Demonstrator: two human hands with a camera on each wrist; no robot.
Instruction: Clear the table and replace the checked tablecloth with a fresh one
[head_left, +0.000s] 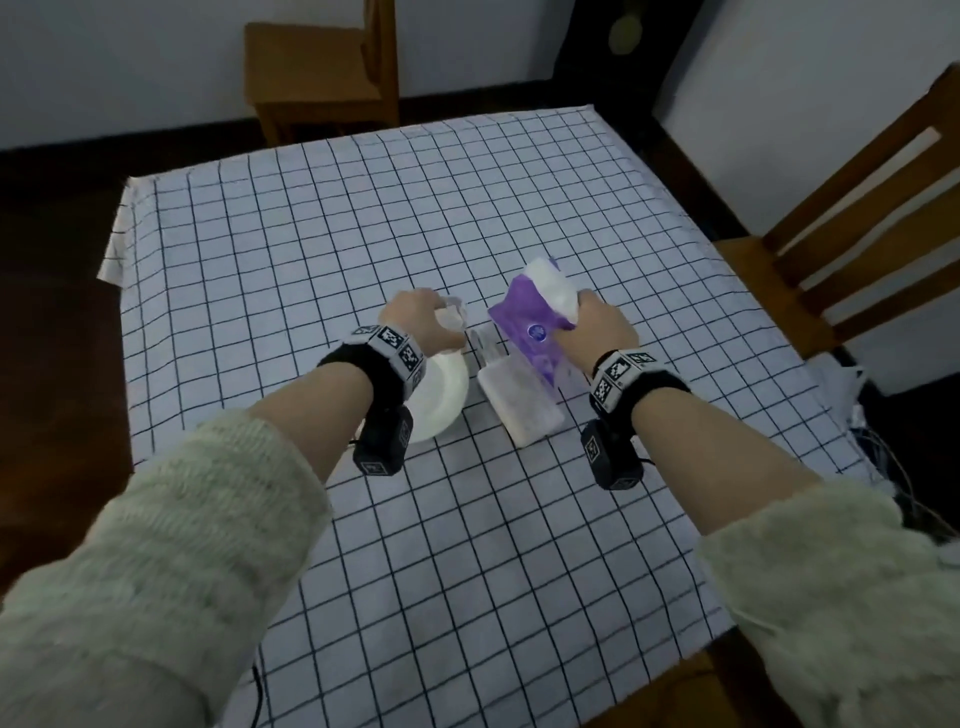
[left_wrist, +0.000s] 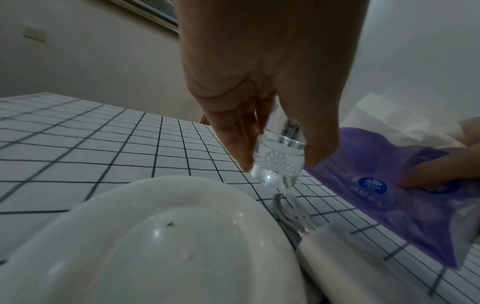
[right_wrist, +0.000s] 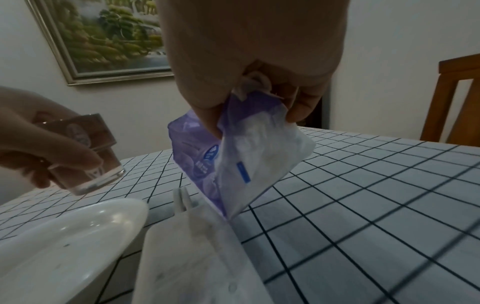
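Small room, white walls, dark floor, a framed landscape painting (right_wrist: 109, 37) on the wall, and two wooden chairs: one at the far side of the worktop (head_left: 317, 67), one off to my right (head_left: 852, 218). The worktop is fully covered by the checked tablecloth (head_left: 363, 218), white w/ thin dark grid lines, lying flat, with one corner hanging loose at the far left.

My left hand (head_left: 421, 325) has a small clear glass (left_wrist: 278, 162) off the cloth. Fingers (left_wrist: 231, 139) are curled down around its sides from above w/ thumb on the opposite side, and the glass is tilted, its thick base hanging just above the far rim of the white plate (left_wrist: 166, 236). The plate sits on the cloth right under my left wrist.

My right hand (head_left: 602, 332) is pinching the top end of a purple tissue pack (head_left: 535, 322), thumb on one face and fingers (right_wrist: 303, 107) on the other. The pack is tipped up on its lower end, white tissue showing at the torn top. Can't tell if that lower end touches the cloth or not.

Btwn plate and pack there's a white oblong case (head_left: 519, 405) lying flat on the cloth, and fork tines (right_wrist: 182, 199) poking out past its far end. The pack's bottom corner is just beside the case.
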